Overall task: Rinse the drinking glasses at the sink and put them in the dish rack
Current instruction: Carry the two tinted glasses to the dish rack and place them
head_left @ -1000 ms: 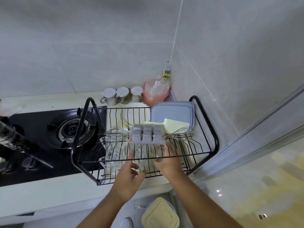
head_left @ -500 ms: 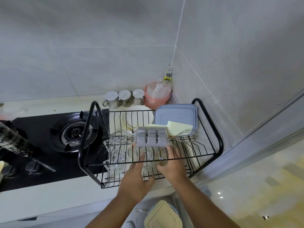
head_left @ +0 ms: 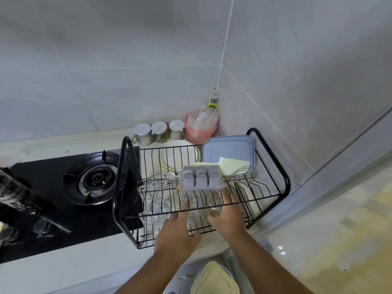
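Black wire forms the two-tier dish rack [head_left: 285, 179], which stands on the white tabletop [head_left: 63, 270] just beside the gas stove [head_left: 95, 179]. Both hands reach in under its upper shelf. The right hand [head_left: 230, 219] curls its fingers [head_left: 226, 195] round a clear drinking glass [head_left: 214, 203] at the lower tier. The left hand [head_left: 177, 232] lies just beside it, fingertips against a second glass [head_left: 193, 205]; whether they grip it I cannot tell. More clear glasses [head_left: 158, 206] sit further left on that tier. Above, a grey ice cube tray [head_left: 200, 177] rests between two wire whisks [head_left: 161, 179].
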